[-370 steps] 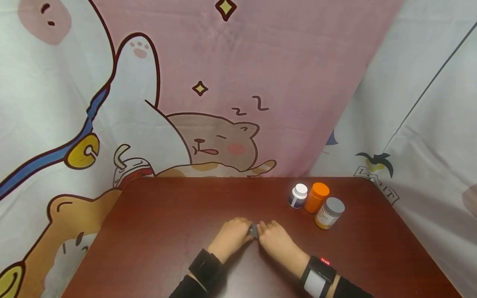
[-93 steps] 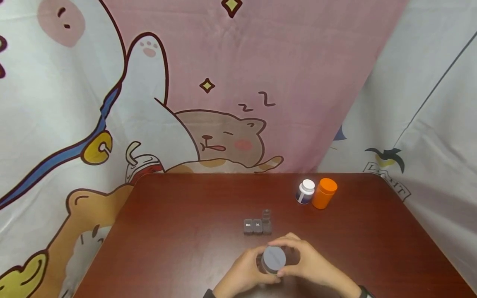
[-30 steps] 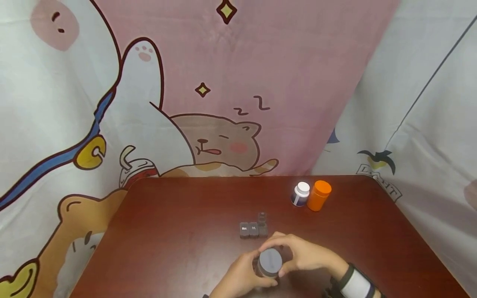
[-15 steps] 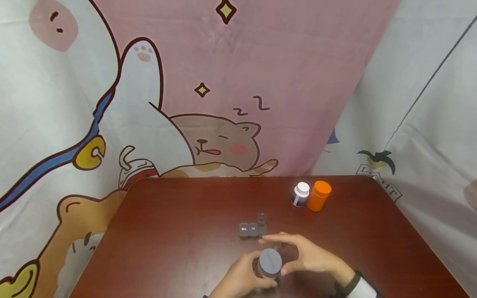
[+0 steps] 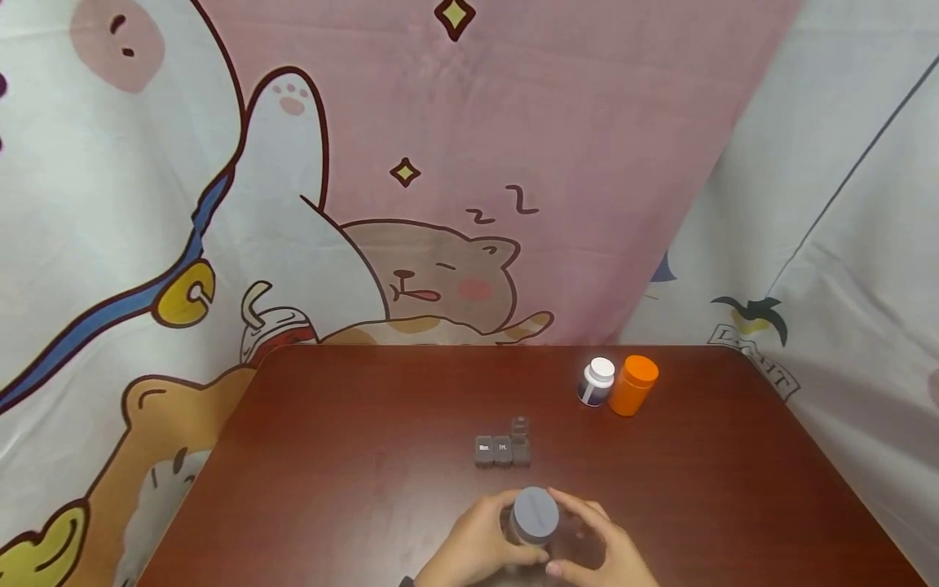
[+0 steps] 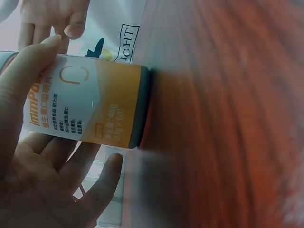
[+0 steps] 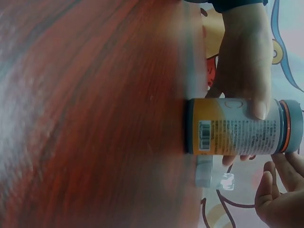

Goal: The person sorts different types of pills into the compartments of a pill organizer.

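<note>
A supplement bottle with a grey screw lid and an orange-and-white label stands upright near the table's front. My left hand grips its body, thumb across the label in the left wrist view. On the other side my right hand curves loosely by the lid, its fingertips right at the lid's edge in the right wrist view. An orange ring shows under the lid. Just beyond the hands lies a small grey pill organizer with three compartments; the rightmost has its flap up.
At the table's back right, a white-capped bottle stands beside an orange bottle. The reddish-brown table ends at a cartoon-printed cloth hanging behind it.
Earlier both hands were at the organizer; its right flap has since come up and the bottle has come forward from the back right. Lately my right fingers left the lid and came back beside it.
</note>
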Tool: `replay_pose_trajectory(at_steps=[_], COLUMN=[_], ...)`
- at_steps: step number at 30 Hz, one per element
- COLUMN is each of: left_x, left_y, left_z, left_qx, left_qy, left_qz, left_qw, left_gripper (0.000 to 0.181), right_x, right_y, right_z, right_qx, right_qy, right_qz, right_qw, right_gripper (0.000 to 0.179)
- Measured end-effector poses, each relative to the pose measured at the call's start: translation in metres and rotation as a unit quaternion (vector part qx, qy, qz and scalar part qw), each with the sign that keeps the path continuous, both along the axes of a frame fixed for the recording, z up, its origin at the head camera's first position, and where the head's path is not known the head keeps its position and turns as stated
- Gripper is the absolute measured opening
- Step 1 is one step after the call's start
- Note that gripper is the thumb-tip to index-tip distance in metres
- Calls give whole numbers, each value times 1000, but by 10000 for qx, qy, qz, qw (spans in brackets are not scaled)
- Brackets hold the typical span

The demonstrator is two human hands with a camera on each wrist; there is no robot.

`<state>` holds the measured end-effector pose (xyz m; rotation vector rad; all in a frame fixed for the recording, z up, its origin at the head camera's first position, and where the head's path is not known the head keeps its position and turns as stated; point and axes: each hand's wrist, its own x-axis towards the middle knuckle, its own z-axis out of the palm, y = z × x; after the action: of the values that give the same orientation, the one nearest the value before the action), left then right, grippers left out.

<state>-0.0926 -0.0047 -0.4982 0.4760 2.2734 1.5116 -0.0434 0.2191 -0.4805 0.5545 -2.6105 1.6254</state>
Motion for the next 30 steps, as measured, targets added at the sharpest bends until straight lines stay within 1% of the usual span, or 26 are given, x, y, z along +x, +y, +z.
replay_pose_trajectory(at_steps=[3, 7, 9, 12, 16, 19, 23, 24, 26, 30], left_x=[-1, -2, -3, -4, -2, 0, 2, 2, 2, 1], left_y=[-1, -2, -2, -2, -2, -2, -1, -1, -1, 0], left_z=[0, 1, 1, 0, 0, -1, -2, -2, -2, -2], left_qx=[18, -33, -53, -55, -66, -80, -70, -74, -76, -21], left_qy=[46, 146, 195, 295, 215, 186, 346, 360, 374, 289], left_qz=[-25, -47, -68, -108, -84, -41, 2, 19, 44, 68], left_qw=[10000, 9999, 9998, 9995, 9997, 9998, 9994, 9993, 9993, 9996], left_gripper=[55, 55, 54, 52, 56, 60, 57, 55, 54, 54], right_x=[-1, -9, -16, -27, -39, -46, -56, -59, -66, -78], right_y=[-3, -6, -6, -5, -4, -3, -3, -2, -1, 1], right_z=[3, 5, 4, 0, -3, -2, 2, 3, 5, 6], right_qx=[57, 56, 2, -15, -33, -90, -57, -67, -116, -254], right_qy=[-120, -328, -289, -14, 218, 190, 305, 267, 188, 20], right_qz=[-14, 168, 308, 562, 980, 1309, 1820, 1963, 2287, 2855], right_qw=[9999, 9993, 9991, 9984, 9949, 9912, 9828, 9802, 9733, 9580], right_gripper=[70, 71, 71, 72, 71, 68, 66, 65, 64, 61])
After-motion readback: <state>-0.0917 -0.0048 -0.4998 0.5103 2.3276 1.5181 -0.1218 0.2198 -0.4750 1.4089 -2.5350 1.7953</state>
